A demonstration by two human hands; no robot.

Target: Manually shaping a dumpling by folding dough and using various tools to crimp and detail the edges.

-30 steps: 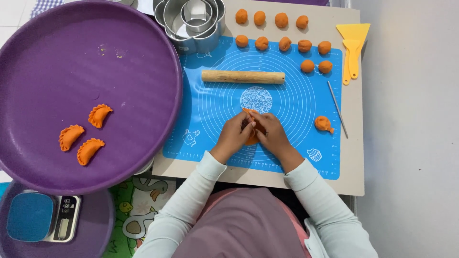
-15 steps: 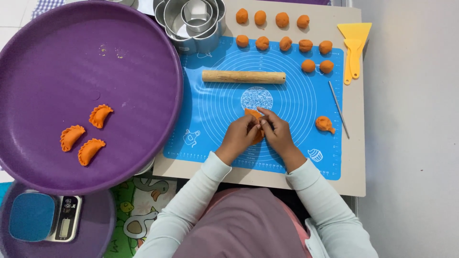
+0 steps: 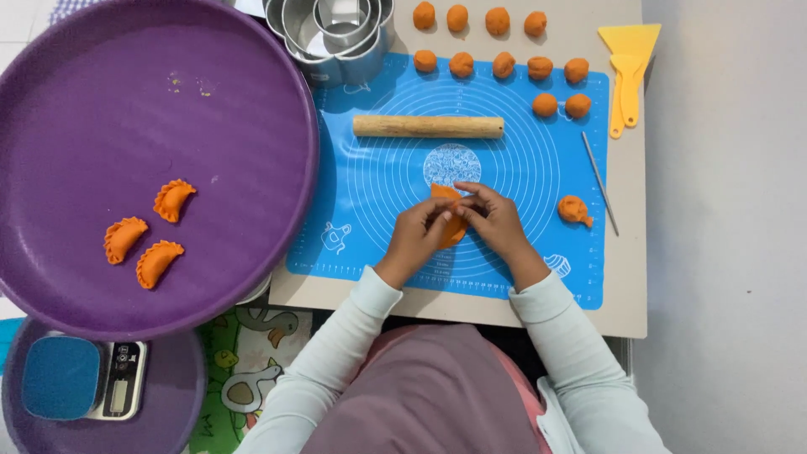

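Observation:
Both my hands meet over the blue silicone mat [image 3: 521,168] and pinch one folded orange dough pastry [image 3: 448,210]. My left hand [image 3: 418,238] holds its lower edge, and my right hand [image 3: 494,220] grips its upper edge with the fingertips. Most of the pastry is hidden by my fingers. A wooden rolling pin [image 3: 428,126] lies across the mat just beyond my hands. A small scrap of orange dough [image 3: 574,209] rests on the mat to the right of my right hand.
A big purple round tray [image 3: 151,109] at the left carries three crimped orange pastries [image 3: 141,234]. Several orange dough balls [image 3: 504,50] line the far side. Metal cutters [image 3: 336,29], a yellow scraper [image 3: 626,63], a thin metal stick [image 3: 600,182] and a small scale [image 3: 80,378] are around.
My hands have shifted slightly along the pastry's edge while pinching it. Nothing else on the table has moved.

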